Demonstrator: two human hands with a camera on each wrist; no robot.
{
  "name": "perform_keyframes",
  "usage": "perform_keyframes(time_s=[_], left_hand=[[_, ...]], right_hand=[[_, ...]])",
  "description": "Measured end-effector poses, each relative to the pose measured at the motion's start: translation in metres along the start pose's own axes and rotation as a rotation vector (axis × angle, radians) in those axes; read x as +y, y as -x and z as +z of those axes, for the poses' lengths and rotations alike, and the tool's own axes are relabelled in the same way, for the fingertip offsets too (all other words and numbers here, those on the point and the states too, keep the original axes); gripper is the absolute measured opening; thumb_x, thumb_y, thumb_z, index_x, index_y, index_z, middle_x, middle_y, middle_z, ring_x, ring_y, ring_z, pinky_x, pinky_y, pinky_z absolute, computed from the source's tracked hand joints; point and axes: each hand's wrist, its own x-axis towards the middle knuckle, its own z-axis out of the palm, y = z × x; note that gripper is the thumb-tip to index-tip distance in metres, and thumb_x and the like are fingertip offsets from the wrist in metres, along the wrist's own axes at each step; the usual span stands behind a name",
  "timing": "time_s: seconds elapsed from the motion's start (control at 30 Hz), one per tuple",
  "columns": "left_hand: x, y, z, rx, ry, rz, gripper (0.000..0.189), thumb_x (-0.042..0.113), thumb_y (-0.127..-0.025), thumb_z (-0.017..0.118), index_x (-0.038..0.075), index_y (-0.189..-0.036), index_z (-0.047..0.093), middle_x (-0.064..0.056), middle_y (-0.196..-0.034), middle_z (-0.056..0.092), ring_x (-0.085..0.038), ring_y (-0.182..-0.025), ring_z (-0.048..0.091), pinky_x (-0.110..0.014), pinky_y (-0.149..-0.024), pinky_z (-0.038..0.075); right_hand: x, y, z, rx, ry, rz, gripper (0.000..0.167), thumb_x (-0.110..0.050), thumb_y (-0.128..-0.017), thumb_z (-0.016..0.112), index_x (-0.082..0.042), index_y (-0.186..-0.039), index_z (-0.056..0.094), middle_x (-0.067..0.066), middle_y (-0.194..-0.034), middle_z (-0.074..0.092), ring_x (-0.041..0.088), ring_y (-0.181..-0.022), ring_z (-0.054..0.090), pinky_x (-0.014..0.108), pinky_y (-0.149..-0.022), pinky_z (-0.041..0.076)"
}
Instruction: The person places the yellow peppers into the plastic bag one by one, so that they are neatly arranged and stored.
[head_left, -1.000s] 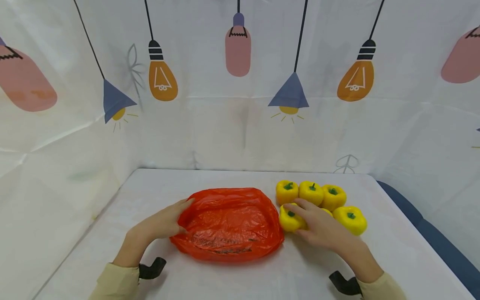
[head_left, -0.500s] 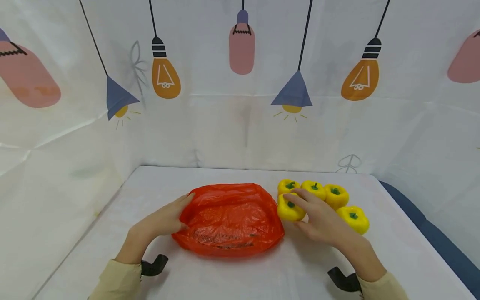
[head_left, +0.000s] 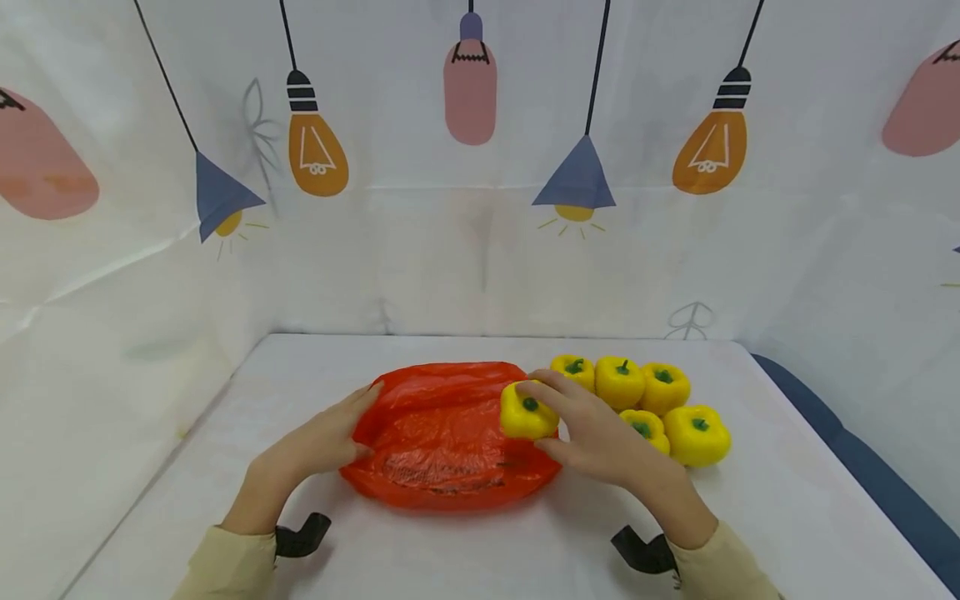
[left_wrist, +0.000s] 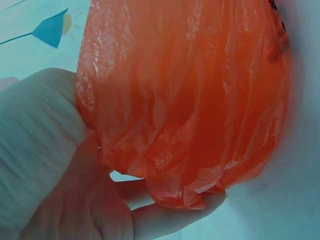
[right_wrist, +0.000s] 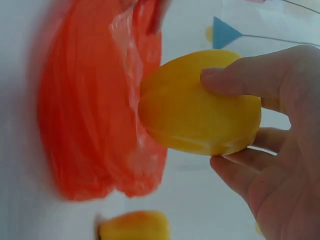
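Note:
In the head view a red plastic bag lies on the table, dark print on its near side. My left hand holds the bag's left edge; in the left wrist view its fingers curl by the crumpled edge and the thumb is partly hidden. My right hand grips a yellow bell pepper above the bag's right side, stem toward the head camera. From the right wrist, thumb and fingers are seen pinching the pepper from opposite sides, in the air beside the red bag.
Several more yellow bell peppers stand grouped on the white table right of the bag. A white curtain printed with lamps hangs behind the table. A dark blue seat is beyond the right edge.
My right hand has lifted a yellow bell pepper from the group's near left and carried it left over the bag's right side. My left hand stays at the bag's left edge.

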Motion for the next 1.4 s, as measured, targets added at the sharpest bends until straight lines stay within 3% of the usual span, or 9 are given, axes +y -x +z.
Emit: perform_keyframes(time_s=[0.17, 0.37, 0.87, 1.3, 1.4], left_hand=[[0.000, -0.001, 0.001, 0.004, 0.005, 0.000, 0.089, 0.010, -0.087, 0.070, 0.007, -0.159, 0.018, -0.018, -0.164, 0.024, -0.042, -0.149, 0.029, -0.061, -0.117, 0.031], [0.003, -0.002, 0.001, -0.001, -0.002, 0.004, 0.087, 0.011, -0.088, 0.070, 0.007, -0.159, 0.019, -0.018, -0.164, 0.023, -0.041, -0.149, 0.028, -0.060, -0.118, 0.029], [0.010, -0.005, 0.007, -0.017, 0.014, -0.047, 0.084, 0.015, -0.091, 0.069, 0.011, -0.159, 0.021, -0.012, -0.165, 0.023, -0.037, -0.150, 0.029, -0.059, -0.117, 0.032], [0.012, -0.002, 0.005, 0.028, 0.000, 0.015, 0.088, 0.014, -0.090, 0.069, 0.014, -0.160, 0.016, -0.010, -0.166, 0.021, -0.038, -0.147, 0.034, -0.059, -0.116, 0.033], [0.013, -0.003, 0.005, 0.019, 0.011, -0.001, 0.087, 0.013, -0.091, 0.068, 0.014, -0.160, 0.017, -0.009, -0.166, 0.021, -0.038, -0.147, 0.034, -0.059, -0.116, 0.034]], right_hand=[[-0.008, -0.016, 0.015, -0.062, -0.058, -0.007, 0.062, -0.020, -0.086, 0.076, -0.028, -0.141, 0.049, -0.004, -0.148, 0.047, 0.018, -0.129, 0.055, 0.040, -0.106, 0.051], [-0.010, -0.036, 0.034, -0.081, -0.133, -0.009, 0.061, -0.018, -0.086, 0.076, -0.027, -0.140, 0.050, -0.008, -0.146, 0.046, 0.013, -0.126, 0.055, 0.036, -0.104, 0.052], [-0.028, -0.083, 0.081, -0.126, -0.240, 0.028, 0.056, -0.025, -0.090, 0.072, -0.025, -0.140, 0.048, -0.007, -0.142, 0.048, 0.013, -0.125, 0.052, 0.038, -0.105, 0.051], [-0.024, -0.092, 0.112, -0.094, -0.211, 0.110, 0.068, -0.021, -0.090, 0.070, -0.026, -0.151, 0.040, 0.000, -0.159, 0.033, 0.023, -0.130, 0.054, 0.046, -0.108, 0.049], [-0.021, -0.092, 0.115, -0.094, -0.241, 0.121, 0.070, -0.022, -0.091, 0.070, -0.029, -0.152, 0.038, -0.001, -0.162, 0.029, 0.024, -0.133, 0.051, 0.046, -0.110, 0.047]])
